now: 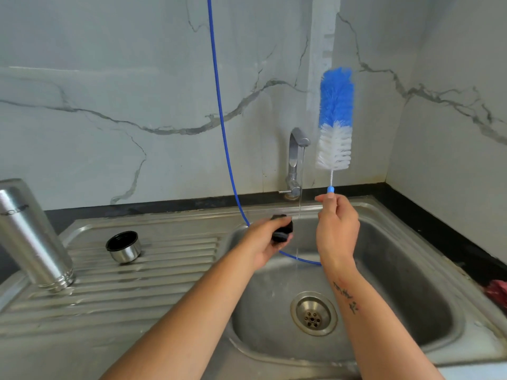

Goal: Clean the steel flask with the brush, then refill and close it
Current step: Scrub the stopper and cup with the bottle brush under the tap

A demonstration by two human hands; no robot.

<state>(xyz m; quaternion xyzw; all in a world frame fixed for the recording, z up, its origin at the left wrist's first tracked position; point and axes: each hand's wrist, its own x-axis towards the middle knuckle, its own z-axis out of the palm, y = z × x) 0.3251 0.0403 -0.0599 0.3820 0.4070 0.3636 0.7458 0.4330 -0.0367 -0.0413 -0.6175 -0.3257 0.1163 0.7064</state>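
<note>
Holding bottle brush upright, right hand fingers pinch its handle; left hand fingers wrap black stopper. Steel flask stands inverted, well left of both.

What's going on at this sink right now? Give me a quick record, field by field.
left hand: holds a black stopper over the basin, beside the stream
right hand: holds the brush by its handle, bristles up
tap: running, thin stream of water
steel flask: on the drainboard, left, mouth out of view
steel cup lid: on the drainboard, open side up
blue hose: hangs down into the sink
</note>
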